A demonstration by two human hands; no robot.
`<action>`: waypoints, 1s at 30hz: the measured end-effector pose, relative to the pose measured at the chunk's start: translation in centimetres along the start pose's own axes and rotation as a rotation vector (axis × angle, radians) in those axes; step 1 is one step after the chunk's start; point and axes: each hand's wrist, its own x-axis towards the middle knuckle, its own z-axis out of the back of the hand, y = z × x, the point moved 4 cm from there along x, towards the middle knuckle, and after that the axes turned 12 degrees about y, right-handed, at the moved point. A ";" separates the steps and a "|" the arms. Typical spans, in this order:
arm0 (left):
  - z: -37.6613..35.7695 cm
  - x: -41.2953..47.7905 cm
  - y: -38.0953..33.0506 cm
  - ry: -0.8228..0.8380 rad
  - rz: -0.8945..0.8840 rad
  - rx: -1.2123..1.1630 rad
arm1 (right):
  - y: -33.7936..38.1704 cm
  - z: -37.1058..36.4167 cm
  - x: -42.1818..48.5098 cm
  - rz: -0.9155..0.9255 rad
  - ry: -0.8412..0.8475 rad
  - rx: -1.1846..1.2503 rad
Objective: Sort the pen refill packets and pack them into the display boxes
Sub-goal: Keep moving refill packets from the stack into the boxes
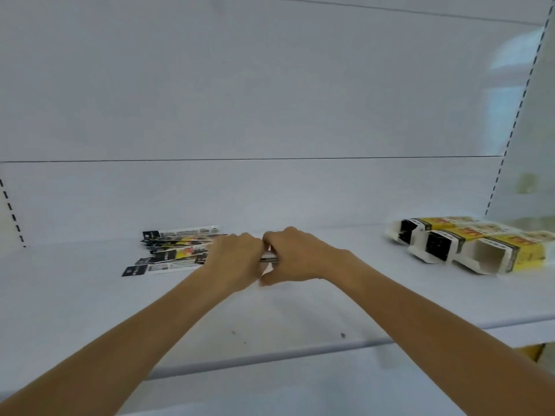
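Note:
A loose pile of pen refill packets (171, 250), black, white and yellow, lies on the white shelf (300, 307) left of centre. My left hand (234, 262) and my right hand (291, 256) meet just right of the pile, fingers curled. Between them they hold a thin stack of packets (268, 259), of which only a dark edge shows. Three yellow and black display boxes (468, 244) lie on their sides at the right of the shelf, open ends facing left. The nearest box (495, 259) shows a bare white inside; the two behind it look dark inside.
The shelf's back panel (270, 193) rises close behind the pile. Slotted uprights (498, 175) stand at the right and at the far left edge. The shelf's front lip (270, 358) runs below my forearms. A yellow object (533, 351) peeks out under the shelf at right.

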 end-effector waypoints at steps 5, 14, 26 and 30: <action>0.6 2.1 -3.2 -0.102 0.068 -0.265 | -7.8 2.6 -4.2 0.020 -0.355 0.403; 4.3 5.6 -19.1 -0.022 -0.031 -0.476 | -23.4 5.4 -13.9 -0.025 -0.514 0.360; 6.9 9.2 -31.2 -0.056 -0.089 -0.129 | -42.4 2.1 -23.3 -0.381 -0.539 -0.069; 7.7 10.1 -33.4 -0.101 -0.096 -0.036 | -43.3 2.1 -23.1 -0.348 -0.628 -0.123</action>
